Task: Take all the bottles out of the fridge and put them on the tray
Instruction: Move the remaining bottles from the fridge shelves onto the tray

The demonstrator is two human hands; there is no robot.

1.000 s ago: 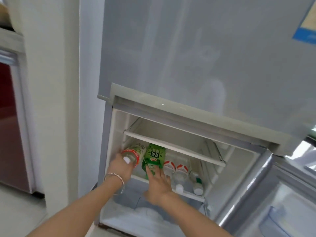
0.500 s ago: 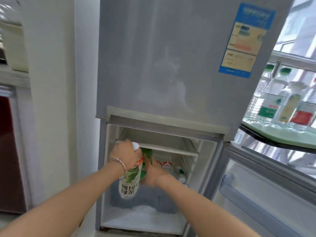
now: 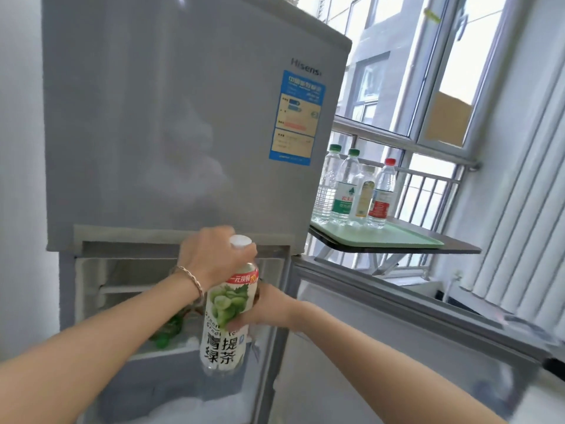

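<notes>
My left hand [image 3: 211,258] grips the neck of a grape green tea bottle [image 3: 224,347] with a white cap, just below the cap. The bottle hangs upright in front of the open lower fridge compartment [image 3: 128,301]. My right hand [image 3: 269,307] reaches from behind and wraps its fingers around the middle of the same bottle. A green bottle [image 3: 166,332] lies on the shelf inside, partly hidden by my left arm. The pale green tray [image 3: 406,240] sits on a dark shelf to the right of the fridge, with several bottles [image 3: 345,191] standing at its far left.
The lower fridge door [image 3: 397,347] stands open to the right, below the tray's shelf. The closed upper door [image 3: 171,117] carries a blue label. Windows with a railing lie behind the tray. A white wall is at the left.
My left hand lifted the grape tea bottle out of the compartment and up. My right hand left the green bottle and came onto the tea bottle's body. The view swung up and right.
</notes>
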